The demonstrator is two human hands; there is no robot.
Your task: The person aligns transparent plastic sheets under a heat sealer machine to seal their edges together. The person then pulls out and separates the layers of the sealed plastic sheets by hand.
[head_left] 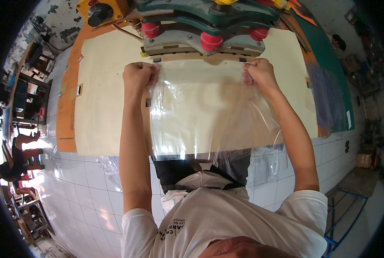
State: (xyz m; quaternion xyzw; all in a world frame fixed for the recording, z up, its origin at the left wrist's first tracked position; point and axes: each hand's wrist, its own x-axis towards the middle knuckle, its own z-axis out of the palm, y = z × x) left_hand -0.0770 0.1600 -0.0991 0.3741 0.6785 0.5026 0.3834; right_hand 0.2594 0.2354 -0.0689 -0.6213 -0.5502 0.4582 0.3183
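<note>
A clear plastic sheet lies over a cream-coloured work surface, its near edge hanging slightly past the table's front toward my body. My left hand pinches the sheet's far left corner. At the far right corner, my right hand has its fingers closed on the same sheet. Both arms are stretched forward, and the sheet's right side is creased. The sheet's far edge lies close to two small dark stops, just in front of a green and grey press head with red cylindrical parts.
A yellow box with a black knob sits back left. Stacked clear plastic lies at the right, over a green surface. More clear plastic hangs below the front edge. Another person is at far left; a blue frame stands lower right.
</note>
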